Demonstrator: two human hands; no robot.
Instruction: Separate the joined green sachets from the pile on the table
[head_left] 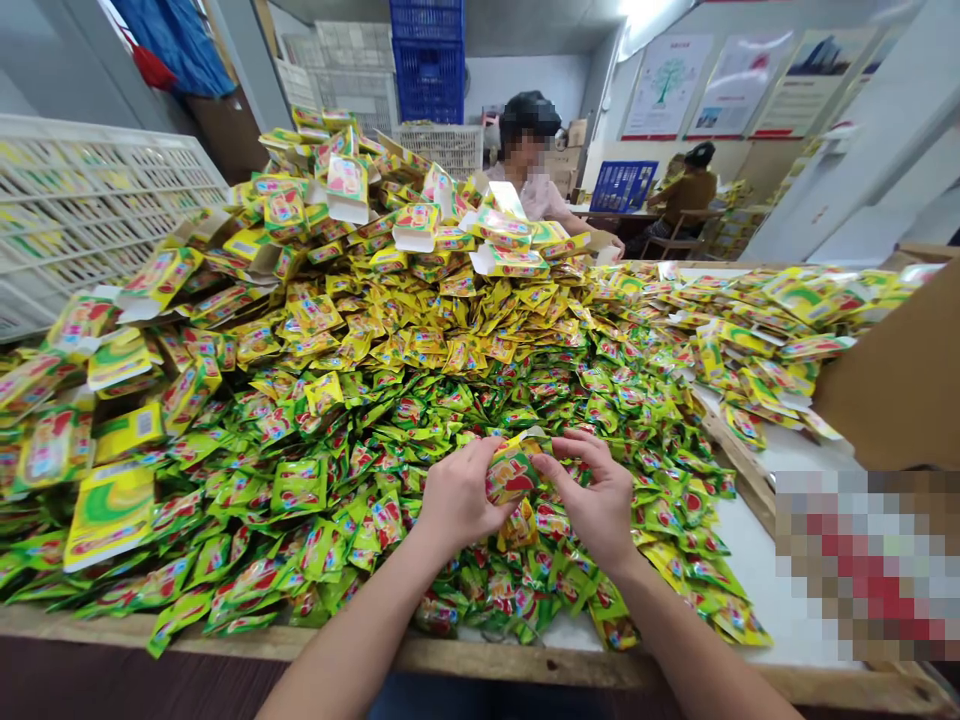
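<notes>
My left hand (463, 492) is closed around a small printed carton (511, 474) with a red fruit picture, held above the heap near the table's front. A pale flap stands up at the carton's top. My right hand (600, 500) is at the carton's right side, thumb and index finger at its upper edge, the other fingers curled loosely. Below and around both hands lie many green sachets (300, 485) with red fruit prints. Farther back, yellow sachets (450, 352) form a slope, topped by yellow cartons (349, 185), several with flaps open.
A wooden rim (525, 662) edges the table. White plastic crates (112, 205) stand at left, blue crates (427, 75) behind. More cartons (750, 370) lie at right beside a brown cardboard piece (892, 380). One person (536, 180) sits across the heap; another (690, 190) sits farther back.
</notes>
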